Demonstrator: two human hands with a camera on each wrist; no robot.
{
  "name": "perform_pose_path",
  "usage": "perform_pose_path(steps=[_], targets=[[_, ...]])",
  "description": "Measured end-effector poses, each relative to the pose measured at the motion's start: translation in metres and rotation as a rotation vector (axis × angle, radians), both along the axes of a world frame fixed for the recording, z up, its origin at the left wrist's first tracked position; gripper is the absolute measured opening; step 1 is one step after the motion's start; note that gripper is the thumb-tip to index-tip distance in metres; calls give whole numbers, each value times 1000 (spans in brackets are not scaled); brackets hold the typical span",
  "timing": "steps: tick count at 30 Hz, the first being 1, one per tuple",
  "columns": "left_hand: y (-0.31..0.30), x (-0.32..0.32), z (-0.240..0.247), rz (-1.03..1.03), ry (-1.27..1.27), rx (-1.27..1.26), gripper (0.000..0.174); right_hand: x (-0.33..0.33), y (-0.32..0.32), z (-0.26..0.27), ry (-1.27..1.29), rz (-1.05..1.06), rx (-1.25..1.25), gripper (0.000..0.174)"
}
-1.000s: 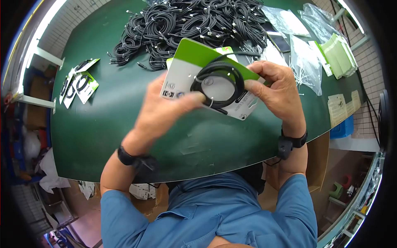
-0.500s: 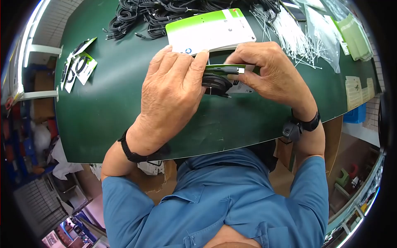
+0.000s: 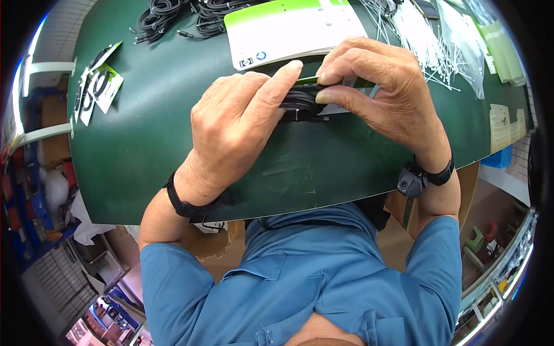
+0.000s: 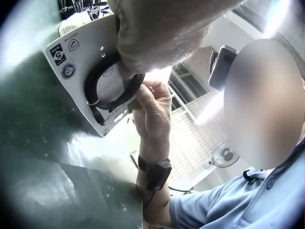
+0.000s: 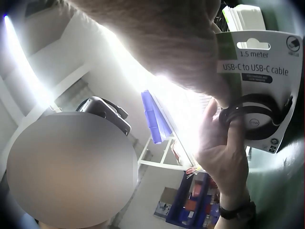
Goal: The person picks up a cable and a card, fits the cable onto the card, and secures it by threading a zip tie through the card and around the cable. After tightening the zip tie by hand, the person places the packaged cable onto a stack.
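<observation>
The left hand (image 3: 234,124) grips a card (image 4: 78,57) with a coiled black cable (image 3: 303,99) on it. In the head view the card is almost edge-on; its printed face shows in the right wrist view, reading "USB-C to USB-C cable". The right hand (image 3: 392,92) pinches at the right end of the coil and card with thumb and fingers. A small tie holds the coil (image 4: 90,86), and a connector hangs at its lower end in the left wrist view. Part of the coil is hidden behind the fingers.
Behind the hands lies a stack of green and white cards (image 3: 291,34). Black cables (image 3: 158,17) lie at the back left, white ties (image 3: 418,43) at the back right. Several carded cables (image 3: 107,92) lie at the left, a green-white bundle (image 3: 502,55) far right.
The held card has turned from face-up to nearly edge-on. The right hand's fingers now cover the connector that showed half a second ago. The head view has shifted, with less of the cable pile showing.
</observation>
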State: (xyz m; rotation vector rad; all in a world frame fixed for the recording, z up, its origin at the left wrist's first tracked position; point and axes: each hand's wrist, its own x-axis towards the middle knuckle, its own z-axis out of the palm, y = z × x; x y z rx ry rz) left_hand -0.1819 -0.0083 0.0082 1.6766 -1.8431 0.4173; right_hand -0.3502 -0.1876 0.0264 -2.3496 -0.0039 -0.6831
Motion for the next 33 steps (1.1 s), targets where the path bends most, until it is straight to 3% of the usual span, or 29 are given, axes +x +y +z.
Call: perform_pose_path(steps=[5, 10, 17, 26, 33], targets=[[3, 4, -1, -106, 200, -47, 38, 0, -3, -1, 3, 50, -27, 21], [5, 4, 7, -151, 233, 38, 37, 1, -6, -3, -34, 71, -31, 20], [-3, 6, -3, -203, -4, -166, 26, 2, -5, -6, -82, 92, -29, 19], [2, 5, 1, -175, -20, -59, 26, 2, -4, -7, -62, 96, -14, 19], [-6, 8, -8, -206, -56, -180, 20, 1, -4, -6, -54, 85, -9, 18]])
